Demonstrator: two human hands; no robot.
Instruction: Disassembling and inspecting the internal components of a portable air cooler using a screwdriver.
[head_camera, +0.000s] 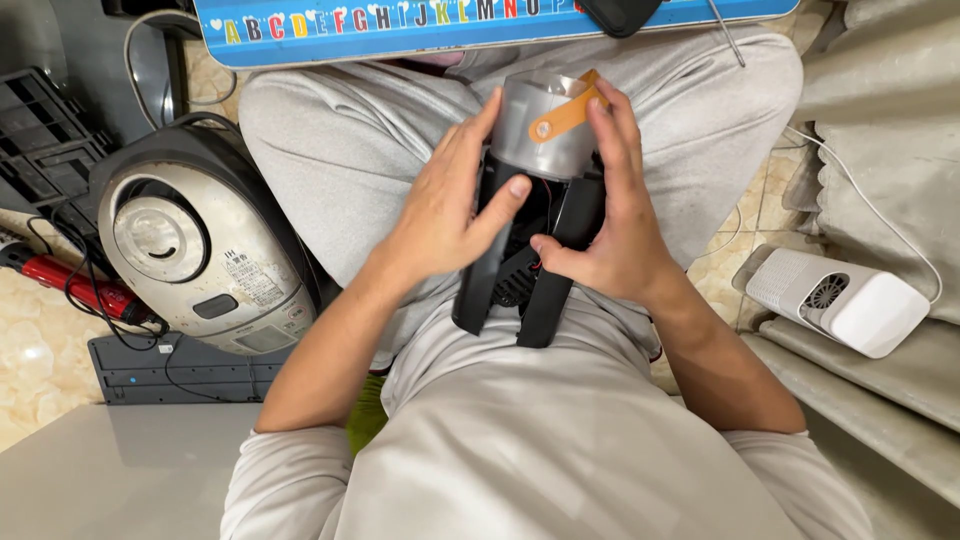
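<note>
Head view, looking straight down onto a lap in light grey trousers (340, 130), legs crossed on a pale tiled floor (30, 360). Along the top edge, a blue board (400, 25) with a row of coloured letters. At the far left, a rounded grey and white rice cooker (200, 250), set on a dark grey flat case (160, 372), with a red tool (70, 285) and black cables beside it. At the far right, a small white box fan (850, 300) with a white cord, against beige cushions (880, 120). In the middle of the lap, held between both hands, a black appliance body (545, 270) capped with a shiny metal cylinder (535, 125); across the cylinder, an orange strap (565, 115). On the near side of the body, left hand (440, 215), fingers spread, thumb pressed on the black shell. On the far side, right hand (615, 230), fingers together along the cylinder, fingertips on the strap, thumb tucked against the black shell near thin red wires (540, 190).
</note>
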